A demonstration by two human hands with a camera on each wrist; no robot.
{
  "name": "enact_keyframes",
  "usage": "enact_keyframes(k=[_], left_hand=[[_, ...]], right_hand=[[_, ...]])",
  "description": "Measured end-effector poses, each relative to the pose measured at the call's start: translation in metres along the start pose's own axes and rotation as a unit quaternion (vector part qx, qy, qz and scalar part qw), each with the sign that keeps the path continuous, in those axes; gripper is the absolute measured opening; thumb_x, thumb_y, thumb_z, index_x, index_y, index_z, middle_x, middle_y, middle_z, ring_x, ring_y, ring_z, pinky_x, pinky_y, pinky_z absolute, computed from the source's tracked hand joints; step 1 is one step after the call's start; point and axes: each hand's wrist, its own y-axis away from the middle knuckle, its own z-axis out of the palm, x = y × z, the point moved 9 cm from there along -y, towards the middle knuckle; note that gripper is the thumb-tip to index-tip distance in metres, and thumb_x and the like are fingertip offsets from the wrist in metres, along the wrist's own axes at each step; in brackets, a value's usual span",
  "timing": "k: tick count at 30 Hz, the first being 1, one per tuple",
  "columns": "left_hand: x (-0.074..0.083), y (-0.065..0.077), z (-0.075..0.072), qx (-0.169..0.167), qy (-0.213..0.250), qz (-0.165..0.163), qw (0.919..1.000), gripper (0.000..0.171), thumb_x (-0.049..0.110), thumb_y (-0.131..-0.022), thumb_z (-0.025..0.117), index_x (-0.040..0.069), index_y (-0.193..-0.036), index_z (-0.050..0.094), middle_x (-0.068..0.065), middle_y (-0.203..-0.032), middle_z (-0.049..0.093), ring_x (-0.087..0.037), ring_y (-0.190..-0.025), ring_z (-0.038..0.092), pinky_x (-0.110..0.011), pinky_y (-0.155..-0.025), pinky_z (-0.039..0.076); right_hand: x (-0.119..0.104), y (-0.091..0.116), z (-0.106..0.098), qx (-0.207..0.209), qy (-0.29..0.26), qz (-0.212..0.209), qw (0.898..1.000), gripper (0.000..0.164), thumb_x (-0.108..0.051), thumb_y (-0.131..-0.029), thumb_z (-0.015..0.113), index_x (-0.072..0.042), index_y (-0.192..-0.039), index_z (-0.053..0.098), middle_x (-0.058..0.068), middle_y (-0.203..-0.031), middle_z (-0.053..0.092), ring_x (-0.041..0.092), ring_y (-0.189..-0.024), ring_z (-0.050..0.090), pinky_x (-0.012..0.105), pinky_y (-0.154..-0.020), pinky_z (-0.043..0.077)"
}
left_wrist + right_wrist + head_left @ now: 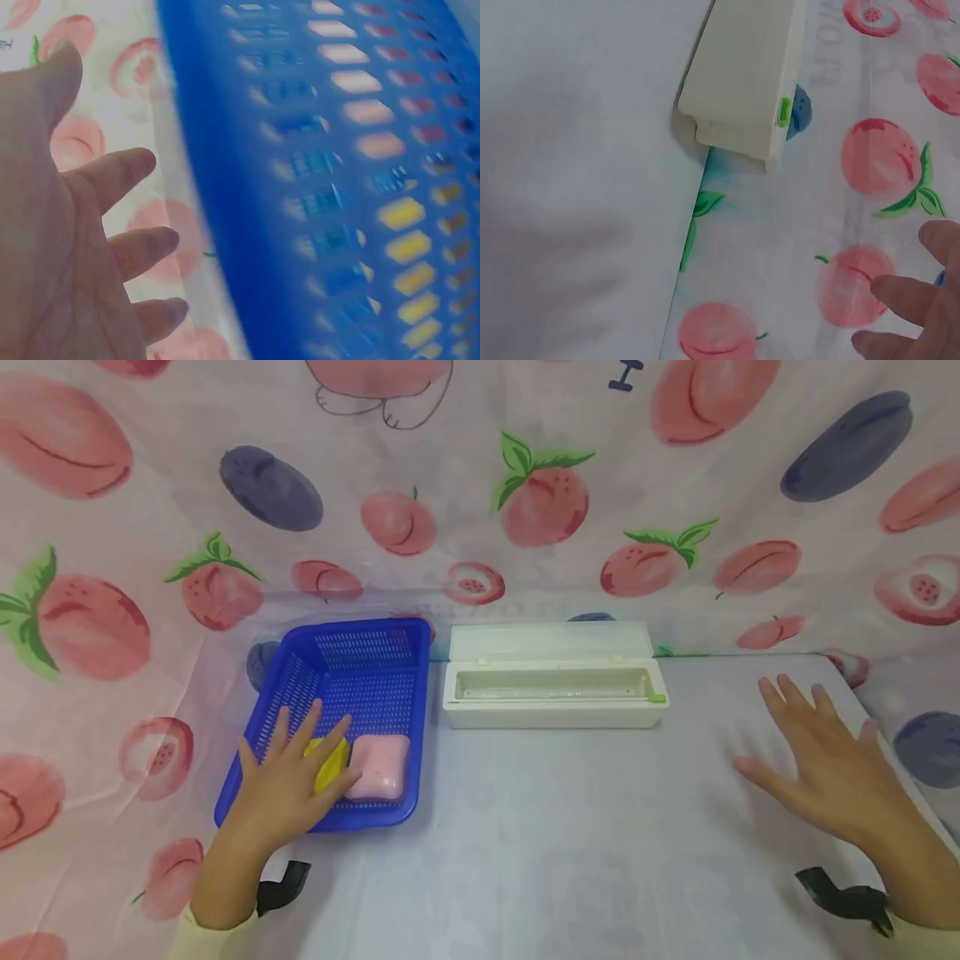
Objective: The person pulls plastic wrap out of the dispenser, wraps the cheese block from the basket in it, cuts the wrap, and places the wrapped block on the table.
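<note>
My left hand [281,789], fingers straight and spread, hovers over the near left part of a blue plastic basket [422,710]. Beneath it in the basket lie a yellow block [332,766], partly covered by the hand, and a pink rounded block [381,767] like a bar of soap. In the left wrist view that hand [67,225] is beside the slotted basket wall [217,187], holding nothing. Far to the right, my right hand [832,768] is spread above the table, also holding nothing. A long white box [555,717] stands between the hands, its lid [551,642] raised.
A green tab [657,698] marks the box's right end. The white table [570,843] reaches back to a fruit-printed cloth [450,460], which rises behind and continues along the left. Black straps [283,887] show at both wrists.
</note>
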Motion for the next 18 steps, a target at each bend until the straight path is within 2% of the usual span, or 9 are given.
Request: enact_keyframes(k=[3,6,8,10,14,15,18], left_hand=[[0.014,-0.007,-0.006,-0.001,0.008,0.021,0.9997,0.073,0.068,-0.100,0.040,0.033,-0.162,0.026,-0.009,-0.172,0.013,-0.048,-0.157,-0.001,-0.083,-0.109,-0.011],[0.034,-0.017,-0.016,0.000,0.016,0.056,0.9983,0.069,0.065,-0.102,0.039,0.028,-0.160,0.034,-0.008,-0.170,0.023,-0.044,-0.157,0.010,-0.079,-0.115,0.001],[0.050,-0.027,-0.023,-0.004,0.028,0.084,0.9960,0.067,0.061,-0.104,0.042,0.022,-0.157,0.041,-0.009,-0.168,0.030,-0.043,-0.156,0.020,-0.074,-0.119,0.010],[0.065,-0.039,-0.027,-0.016,0.040,0.107,0.9934,0.065,0.059,-0.104,0.044,0.017,-0.154,0.047,-0.011,-0.164,0.038,-0.041,-0.153,0.030,-0.068,-0.121,0.021],[0.095,-0.072,-0.030,-0.067,0.068,0.135,0.9863,0.056,0.048,-0.104,0.054,0.011,-0.146,0.056,-0.014,-0.149,0.055,-0.036,-0.142,0.049,-0.057,-0.115,0.040],[0.102,-0.081,-0.030,-0.076,0.075,0.144,0.9838,0.053,0.044,-0.104,0.056,0.009,-0.143,0.058,-0.013,-0.145,0.059,-0.034,-0.138,0.053,-0.055,-0.114,0.043],[0.123,-0.107,-0.025,-0.104,0.094,0.168,0.9758,0.045,0.036,-0.104,0.060,0.005,-0.136,0.063,-0.013,-0.136,0.065,-0.032,-0.130,0.059,-0.050,-0.111,0.047]], right_hand=[[-0.007,-0.006,0.001,-0.009,-0.004,-0.004,1.000,0.102,-0.062,-0.093,0.061,-0.020,-0.165,0.002,0.021,-0.169,0.014,0.049,-0.155,0.008,0.083,-0.110,-0.004],[-0.018,-0.014,-0.005,-0.005,-0.011,-0.015,1.000,0.099,-0.059,-0.093,0.063,-0.022,-0.166,0.007,0.024,-0.162,0.034,0.051,-0.146,0.032,0.078,-0.113,0.016],[-0.028,-0.020,-0.010,0.004,-0.018,-0.028,0.999,0.093,-0.057,-0.094,0.064,-0.024,-0.165,0.014,0.025,-0.154,0.047,0.051,-0.132,0.051,0.075,-0.106,0.034],[-0.039,-0.028,-0.016,0.017,-0.028,-0.048,0.998,0.085,-0.053,-0.095,0.065,-0.021,-0.163,0.025,0.023,-0.146,0.056,0.049,-0.116,0.062,0.071,-0.093,0.046],[-0.066,-0.049,-0.020,0.020,-0.054,-0.087,0.995,0.069,-0.051,-0.097,0.064,-0.013,-0.152,0.049,0.021,-0.139,0.063,0.043,-0.110,0.067,0.066,-0.085,0.053],[-0.072,-0.056,-0.019,0.019,-0.061,-0.097,0.993,0.065,-0.050,-0.097,0.064,-0.012,-0.149,0.053,0.020,-0.137,0.065,0.043,-0.112,0.066,0.064,-0.085,0.055],[-0.090,-0.077,-0.012,0.008,-0.090,-0.129,0.988,0.055,-0.046,-0.097,0.067,-0.010,-0.139,0.063,0.018,-0.127,0.071,0.037,-0.108,0.069,0.054,-0.081,0.059]])
